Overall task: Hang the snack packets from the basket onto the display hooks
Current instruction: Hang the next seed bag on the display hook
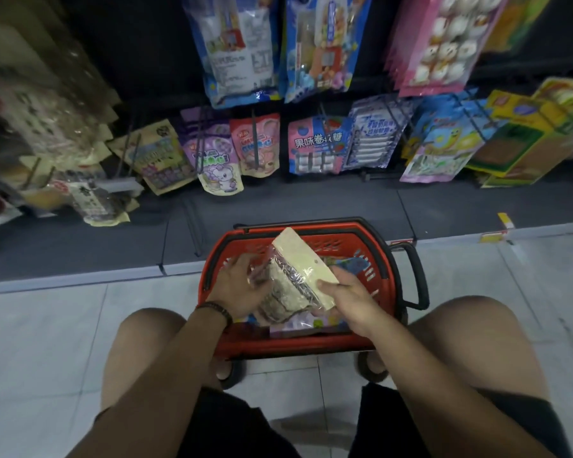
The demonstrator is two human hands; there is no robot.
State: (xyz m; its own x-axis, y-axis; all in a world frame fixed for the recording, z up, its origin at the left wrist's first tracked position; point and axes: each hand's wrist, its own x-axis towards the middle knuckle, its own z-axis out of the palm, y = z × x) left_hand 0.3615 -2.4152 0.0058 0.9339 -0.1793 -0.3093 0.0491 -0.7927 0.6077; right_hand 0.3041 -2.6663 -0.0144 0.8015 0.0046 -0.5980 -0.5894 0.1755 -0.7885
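Between your knees, just above the red basket [311, 347], both of your hands are closed on one snack packet [298, 256]. Your left hand [242, 287] curls round the clear, filled end. Your right hand [351, 302] pinches the pale card header near its lower corner, thumb on top. The packet lies flat and tilted across the two grips, bridging them, with the card running away from you over the basket's middle. More packets [298, 325] lie under it in the basket.

The likeliest trouble is the hang hole [315, 260]. It sits close to your right thumb, so your own fingers may cover it when you present it to a hook. I would shift that pinch to the card's edge first. The clear film looks slick, and if you let go with the left hand too soon, the heavy end could swing and pull the card from your pinch.

Farther off, the low display hooks [255, 143] already carry hanging packets [318, 147] set close together. A careless push could knock one off. I cannot tell which hook matches your packet.
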